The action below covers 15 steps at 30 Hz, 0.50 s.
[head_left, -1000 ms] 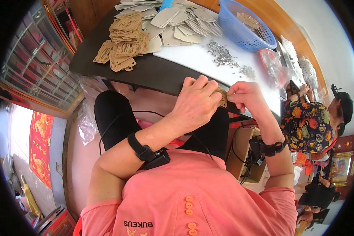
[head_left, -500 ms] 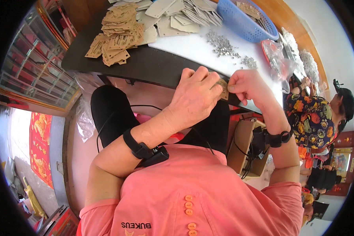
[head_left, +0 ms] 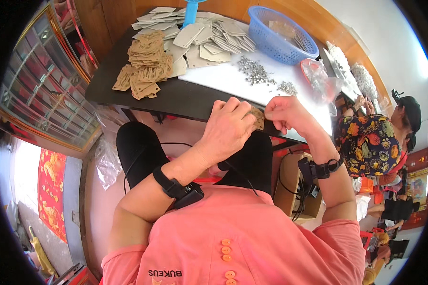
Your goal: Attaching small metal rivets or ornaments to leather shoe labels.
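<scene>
My left hand (head_left: pixel 229 126) is closed on a small brown card (head_left: pixel 258 118) at the table's front edge. My right hand (head_left: pixel 291 116) is beside the card's right edge, thumb and forefinger pinched together. Whatever lies between those fingertips is too small to make out. Beyond the hands, a pile of small silvery pieces (head_left: pixel 255 71) lies on a white board (head_left: pixel 214 76), with a smaller silvery heap (head_left: pixel 287 88) nearer my right hand. To the left, brown cards (head_left: pixel 150 61) are heaped on the dark table (head_left: pixel 185 102).
Pale grey cards (head_left: pixel 223 37) spread across the back, near a blue upright object (head_left: pixel 190 14). A blue plastic basket (head_left: pixel 283 42) holds more cards. Clear plastic bags (head_left: pixel 321 76) lie on the right. A co-worker in a flowered top (head_left: pixel 368 142) sits at right; a cardboard box (head_left: pixel 290 185) stands below.
The view has shifted, so more of the table's back and the blue upright object show. Both hands stay at the card, with only slight finger movement.
</scene>
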Available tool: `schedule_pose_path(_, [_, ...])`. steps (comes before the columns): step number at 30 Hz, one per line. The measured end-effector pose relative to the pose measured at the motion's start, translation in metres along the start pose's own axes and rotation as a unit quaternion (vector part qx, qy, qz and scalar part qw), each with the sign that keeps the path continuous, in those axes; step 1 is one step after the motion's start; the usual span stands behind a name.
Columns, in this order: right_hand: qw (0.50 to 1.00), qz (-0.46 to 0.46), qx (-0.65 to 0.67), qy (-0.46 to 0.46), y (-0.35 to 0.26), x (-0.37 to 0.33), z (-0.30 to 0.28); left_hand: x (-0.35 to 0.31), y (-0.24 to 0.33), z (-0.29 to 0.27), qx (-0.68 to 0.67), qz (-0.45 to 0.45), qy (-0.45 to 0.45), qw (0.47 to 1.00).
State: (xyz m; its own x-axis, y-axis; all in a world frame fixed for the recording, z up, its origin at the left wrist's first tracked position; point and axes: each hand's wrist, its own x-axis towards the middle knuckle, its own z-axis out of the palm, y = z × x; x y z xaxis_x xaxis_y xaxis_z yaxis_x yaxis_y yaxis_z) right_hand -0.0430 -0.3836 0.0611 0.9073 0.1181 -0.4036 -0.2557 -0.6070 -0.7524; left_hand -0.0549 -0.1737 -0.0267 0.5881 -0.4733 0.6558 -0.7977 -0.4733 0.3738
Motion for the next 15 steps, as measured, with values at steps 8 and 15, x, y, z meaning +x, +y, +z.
schedule_pose_path(8, [0.934, -0.037, -0.237, 0.264, -0.014, 0.041, -0.022, 0.000, 0.001, -0.001, 0.005, -0.003, 0.000, 1.000])
schedule_pose_path(15, [0.925, -0.014, -0.308, 0.221, -0.006, 0.077, -0.026, 0.001, 0.000, 0.001, 0.014, 0.006, 0.001, 1.000])
